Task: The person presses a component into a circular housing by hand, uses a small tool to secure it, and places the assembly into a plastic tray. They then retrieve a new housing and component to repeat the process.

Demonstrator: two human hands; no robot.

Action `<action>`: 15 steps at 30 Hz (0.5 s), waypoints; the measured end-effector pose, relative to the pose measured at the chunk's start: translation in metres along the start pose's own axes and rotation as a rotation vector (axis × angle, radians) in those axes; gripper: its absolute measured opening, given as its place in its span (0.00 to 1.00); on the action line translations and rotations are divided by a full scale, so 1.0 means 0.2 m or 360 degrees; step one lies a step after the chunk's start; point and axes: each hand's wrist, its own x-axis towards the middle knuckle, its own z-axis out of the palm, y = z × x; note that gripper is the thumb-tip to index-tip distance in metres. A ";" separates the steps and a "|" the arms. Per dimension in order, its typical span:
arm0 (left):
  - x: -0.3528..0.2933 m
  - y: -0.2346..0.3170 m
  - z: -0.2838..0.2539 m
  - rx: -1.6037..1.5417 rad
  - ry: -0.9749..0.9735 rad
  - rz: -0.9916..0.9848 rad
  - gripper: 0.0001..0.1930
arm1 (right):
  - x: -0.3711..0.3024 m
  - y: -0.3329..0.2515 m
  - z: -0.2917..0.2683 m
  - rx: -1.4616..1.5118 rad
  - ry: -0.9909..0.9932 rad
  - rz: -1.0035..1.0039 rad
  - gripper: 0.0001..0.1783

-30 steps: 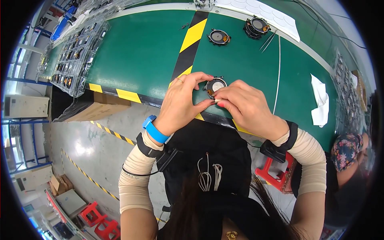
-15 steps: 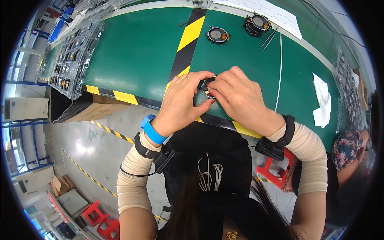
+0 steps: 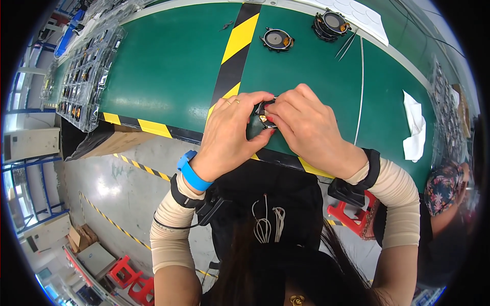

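Note:
Between my hands, close to the front edge of the green table [image 3: 168,66], is a small round black watch case [image 3: 262,118] with a gold-coloured spot inside. My left hand [image 3: 228,123] grips its left side, thumb and forefinger curved around the rim. My right hand [image 3: 304,121] has its fingertips pinched together over the case, hiding most of it; whether they hold a separate small part is not visible. Farther back lies another round watch case [image 3: 277,39]. A stack of similar watch cases [image 3: 331,24] sits to its right, with metal tweezers [image 3: 346,45] beside it.
Clear plastic trays [image 3: 91,76] of small parts stand at the left end, and more trays [image 3: 449,102] at the right. A white cloth [image 3: 414,127] lies on the right. Striped tape [image 3: 236,56] crosses the table. A person in floral cloth [image 3: 442,189] is at far right.
Both hands stay on the watch case, with the fingers barely shifted. A little more of its gold-coloured spot shows. The whole view has shifted slightly.

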 end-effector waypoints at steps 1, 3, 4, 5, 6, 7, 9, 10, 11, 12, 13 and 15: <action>0.00 0.00 0.00 -0.0010 -0.0017 -0.0028 0.30 | 0.00 0.00 0.00 0.0008 0.0001 0.0005 0.08; 0.00 0.00 0.00 -0.0023 -0.0033 -0.0056 0.29 | 0.00 0.00 0.00 0.0015 -0.0001 0.0010 0.08; 0.00 0.00 0.00 -0.0026 -0.0015 -0.0043 0.29 | 0.00 0.00 0.00 0.0015 0.0003 0.0009 0.08; 0.00 0.00 0.00 -0.0029 0.0000 -0.0033 0.29 | 0.00 0.00 0.00 0.0017 0.0005 0.0012 0.08; 0.00 0.00 0.00 -0.0033 0.0016 -0.0022 0.29 | 0.01 0.00 0.00 0.0018 0.0008 0.0014 0.08; 0.00 0.00 0.00 -0.0036 0.0016 -0.0024 0.29 | 0.01 0.00 0.00 0.0018 0.0004 0.0016 0.08; 0.00 0.00 0.00 -0.0033 0.0024 -0.0002 0.29 | 0.01 0.00 0.00 0.0049 -0.0020 -0.0003 0.08; 0.00 0.00 0.00 -0.0030 0.0030 0.0011 0.29 | 0.01 0.01 -0.01 0.0063 -0.0029 -0.0015 0.09; -0.01 0.00 0.00 -0.0031 0.0031 0.0009 0.29 | 0.01 0.01 -0.01 0.0064 -0.0031 -0.0016 0.09; -0.01 0.00 0.00 -0.0033 0.0031 0.0019 0.30 | 0.02 0.01 -0.01 0.0080 -0.0047 -0.0036 0.09; -0.01 0.00 0.00 -0.0034 0.0030 0.0028 0.30 | 0.02 0.02 -0.02 0.0097 -0.0062 -0.0056 0.09; -0.01 0.00 0.00 -0.0036 0.0028 0.0035 0.30 | 0.03 0.03 -0.02 0.0115 -0.0079 -0.0074 0.10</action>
